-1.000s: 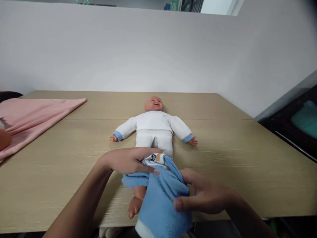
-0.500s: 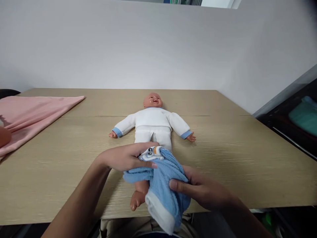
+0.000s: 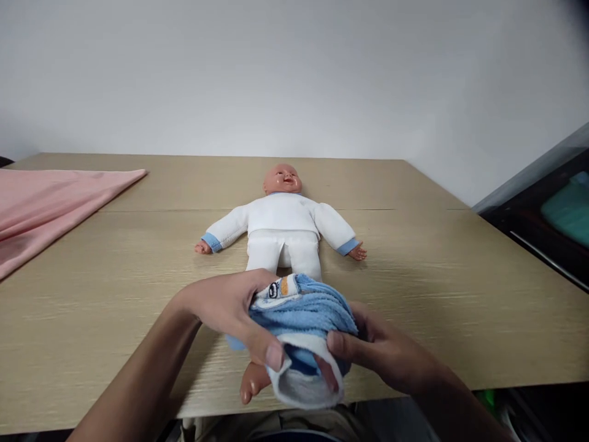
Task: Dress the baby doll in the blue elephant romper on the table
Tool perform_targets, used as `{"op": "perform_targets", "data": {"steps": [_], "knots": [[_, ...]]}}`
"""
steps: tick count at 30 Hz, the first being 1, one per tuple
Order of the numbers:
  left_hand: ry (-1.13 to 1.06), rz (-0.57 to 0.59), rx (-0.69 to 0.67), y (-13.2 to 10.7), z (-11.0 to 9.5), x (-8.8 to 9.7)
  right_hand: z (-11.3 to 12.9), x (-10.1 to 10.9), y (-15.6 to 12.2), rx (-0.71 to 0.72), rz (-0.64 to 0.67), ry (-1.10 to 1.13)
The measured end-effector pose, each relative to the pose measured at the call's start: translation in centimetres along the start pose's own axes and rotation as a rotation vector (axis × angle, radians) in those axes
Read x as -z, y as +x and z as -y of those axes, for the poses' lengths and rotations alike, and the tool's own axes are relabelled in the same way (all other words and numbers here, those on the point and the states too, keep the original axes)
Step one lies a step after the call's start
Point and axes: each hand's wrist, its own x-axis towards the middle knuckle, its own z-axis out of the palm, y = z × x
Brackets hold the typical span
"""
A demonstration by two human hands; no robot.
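Note:
A blue terry baby garment (image 3: 308, 316) with a white band and a printed patch is bunched between my two hands above the doll's lower legs. My left hand (image 3: 225, 307) grips its left side, thumb on the white band. My right hand (image 3: 377, 344) pinches the opposite side, and some of its fingers show inside the round white-edged opening, which faces me. The baby doll (image 3: 283, 212) lies on its back on the table (image 3: 451, 282), head away from me, arms spread, in a white top with blue cuffs and white trousers. One bare foot (image 3: 254, 382) shows below the cloth; the other is hidden.
A pink cloth (image 3: 50, 212) lies on the table's left side. Behind the table stands a pale wall (image 3: 276, 80). At the right is a dark container (image 3: 529, 215) with teal fabric in it. The table's front edge runs just below my hands.
The garment has been gathered up, and its white-edged opening now turns toward me and stands wide. My left thumb has moved down onto that edge. The view has tilted slightly downward.

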Motion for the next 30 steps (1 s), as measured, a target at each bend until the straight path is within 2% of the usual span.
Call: {"op": "perform_targets", "data": {"steps": [2, 3, 5, 7, 10, 12, 15, 18, 20, 24, 27, 30], "knots": [[0.0, 0.033, 0.082, 0.1, -0.1, -0.3, -0.1, -0.5, -0.3, -0.017, -0.062, -0.018], [0.048, 0.001, 0.096, 0.1, -0.3, -0.5, -0.1, -0.8, -0.6, -0.028, -0.089, -0.036], [0.183, -0.142, 0.093, 0.3, -0.7, -0.9, 0.0, -1.6, -1.1, -0.054, -0.161, -0.098], [0.276, -0.28, 0.103, 0.6, -1.2, -1.6, -0.1, -2.6, -1.3, -0.057, -0.317, -0.181], [0.379, -0.413, 0.132, 1.3, -1.7, -2.6, -0.3, -4.1, -1.0, 0.059, -0.577, -0.333], [0.462, -0.487, 0.131, 1.9, -1.7, -3.0, -0.6, -4.6, -0.7, 0.132, -0.655, -0.442], [0.573, -0.574, 0.145, 2.7, -1.4, -3.2, -0.7, -4.5, -0.6, 0.096, -0.644, -0.532], [0.639, -0.578, 0.177, 3.0, -1.1, -3.1, -0.4, -3.7, -1.0, 0.008, -0.586, -0.465], [0.724, -0.571, 0.18, 2.9, -1.0, -3.1, -0.2, -3.2, -1.3, -0.035, -0.592, -0.484], [0.922, -0.556, 0.23, 2.7, -1.0, -3.5, -0.5, -2.9, -2.1, -0.094, -0.624, -0.78], [0.896, -0.515, 0.305, 2.6, -0.9, -3.8, -1.5, -2.8, -2.3, -0.144, -0.639, -0.893], [0.838, -0.499, 0.283, 2.5, -0.6, -3.8, -2.6, -2.7, -1.8, -0.184, -0.667, -0.841]]}}
